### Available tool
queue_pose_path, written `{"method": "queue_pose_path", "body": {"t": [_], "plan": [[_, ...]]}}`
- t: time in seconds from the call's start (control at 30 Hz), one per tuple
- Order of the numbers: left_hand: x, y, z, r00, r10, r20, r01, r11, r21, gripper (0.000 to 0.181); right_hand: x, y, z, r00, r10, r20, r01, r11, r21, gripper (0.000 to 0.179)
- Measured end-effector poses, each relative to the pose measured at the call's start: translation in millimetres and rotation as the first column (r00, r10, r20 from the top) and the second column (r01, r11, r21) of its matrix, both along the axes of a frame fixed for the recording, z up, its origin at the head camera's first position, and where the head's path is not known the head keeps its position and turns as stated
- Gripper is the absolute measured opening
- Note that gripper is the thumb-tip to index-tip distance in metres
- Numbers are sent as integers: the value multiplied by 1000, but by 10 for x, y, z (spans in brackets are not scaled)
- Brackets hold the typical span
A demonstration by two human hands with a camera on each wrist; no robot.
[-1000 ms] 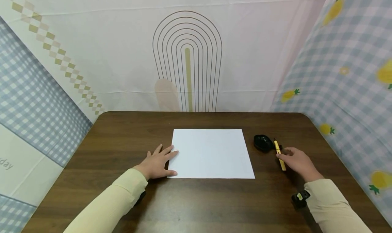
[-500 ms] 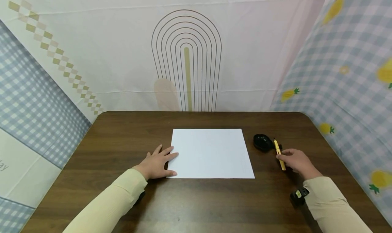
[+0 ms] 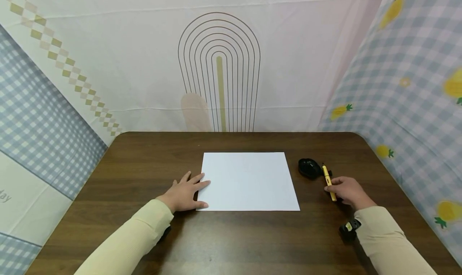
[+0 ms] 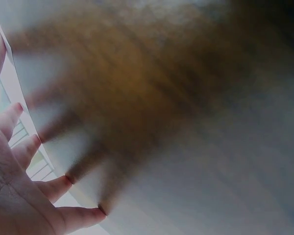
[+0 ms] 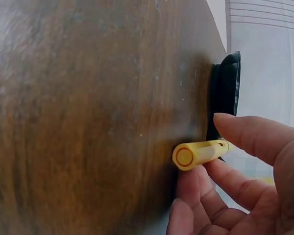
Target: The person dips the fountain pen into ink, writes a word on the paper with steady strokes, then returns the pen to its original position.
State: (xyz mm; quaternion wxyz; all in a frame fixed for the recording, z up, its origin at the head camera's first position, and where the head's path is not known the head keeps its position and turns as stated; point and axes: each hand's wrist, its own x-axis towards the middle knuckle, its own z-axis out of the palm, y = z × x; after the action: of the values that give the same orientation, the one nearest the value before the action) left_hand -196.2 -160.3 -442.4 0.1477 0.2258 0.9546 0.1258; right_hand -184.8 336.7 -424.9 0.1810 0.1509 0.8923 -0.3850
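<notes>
A blank white sheet of paper (image 3: pixel 249 181) lies on the brown wooden table. My left hand (image 3: pixel 184 194) rests at its left edge, fingers spread and fingertips on the paper; in the left wrist view the fingertips (image 4: pixel 68 180) meet its surface. To the right of the sheet lies a yellow pen (image 3: pixel 327 175), its dark tip pointing away from me. My right hand (image 3: pixel 349 191) has thumb and fingers on either side of the pen's near half. In the right wrist view the pen's round end (image 5: pixel 185 156) shows between thumb and fingers, close to the table.
A black oval object (image 3: pixel 309 168) stands just left of the pen's far end; its kind is unclear. The table's back edge (image 3: pixel 234 133) meets a patterned cloth (image 3: pixel 281 66). Checked cloth (image 3: pixel 415 118) hangs along the right side.
My right hand has shifted slightly toward me and left, its thumb moving lower across the pen. The pen and my left hand look unchanged.
</notes>
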Motion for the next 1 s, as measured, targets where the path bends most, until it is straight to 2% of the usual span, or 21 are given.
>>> {"method": "queue_pose_path", "body": {"t": [0.43,1.0], "plan": [[0,-6,-17,1000,0,-10,0,1000,3,74,-38,5,-56,1000,2,-17,-2,1000,31,51],[9,0,5,1000,4,-5,-4,1000,4,74,4,-24,-38,998,-10,-67,13,999,42,42]]}}
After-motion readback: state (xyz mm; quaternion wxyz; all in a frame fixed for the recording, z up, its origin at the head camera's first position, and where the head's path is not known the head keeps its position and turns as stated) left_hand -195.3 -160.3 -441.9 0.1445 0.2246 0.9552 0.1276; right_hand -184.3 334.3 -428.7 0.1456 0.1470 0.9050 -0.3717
